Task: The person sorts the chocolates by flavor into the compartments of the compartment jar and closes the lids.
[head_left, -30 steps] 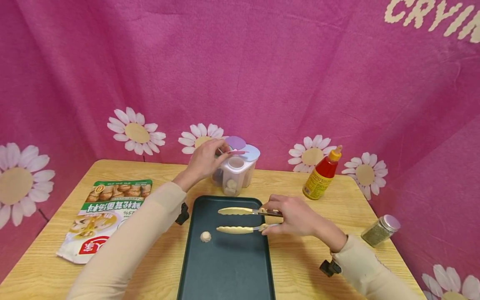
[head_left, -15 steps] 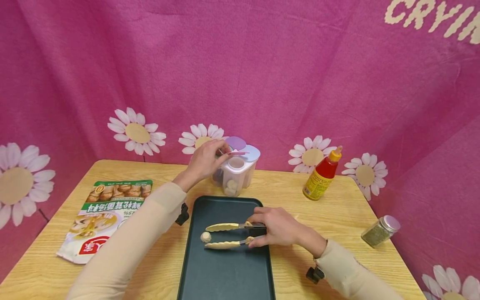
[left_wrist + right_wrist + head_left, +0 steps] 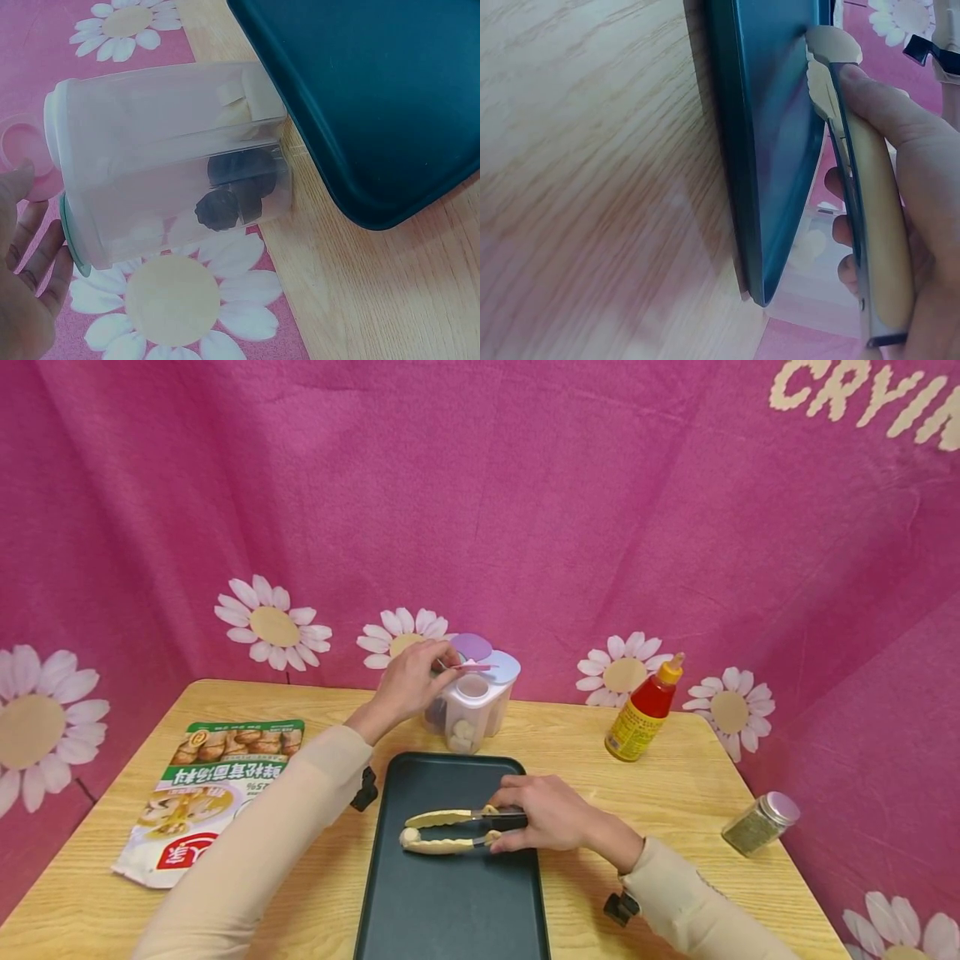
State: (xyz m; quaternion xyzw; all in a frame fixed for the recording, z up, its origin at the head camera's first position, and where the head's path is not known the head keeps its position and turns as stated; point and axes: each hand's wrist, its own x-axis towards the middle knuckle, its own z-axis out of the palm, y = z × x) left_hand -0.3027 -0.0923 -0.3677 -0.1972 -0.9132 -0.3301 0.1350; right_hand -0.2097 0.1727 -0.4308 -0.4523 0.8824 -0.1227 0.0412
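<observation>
My left hand (image 3: 414,681) pinches the raised pink lid (image 3: 476,667) of a clear multi-compartment container (image 3: 489,703). In the left wrist view its fingers lie by the green lid (image 3: 73,238). Pale pieces (image 3: 238,109) and dark round pieces (image 3: 236,176) sit in separate compartments. My right hand (image 3: 551,814) grips a pair of tongs (image 3: 441,818) with cream scalloped heads, low over the dark tray (image 3: 457,902). A small cream ball-shaped piece (image 3: 409,837) lies between the tong tips; whether both tips touch it I cannot tell.
A green-and-white food pouch (image 3: 217,793) lies at the left of the wooden table (image 3: 600,910). A red sauce bottle (image 3: 643,710) stands at the back right. Near the right edge is a seasoning jar (image 3: 761,822). Pink cloth (image 3: 480,510) hangs behind the table.
My right hand has moved left and towards me with the tongs, whose heads have come closer together around the cream piece. My left hand has stayed on the pink lid.
</observation>
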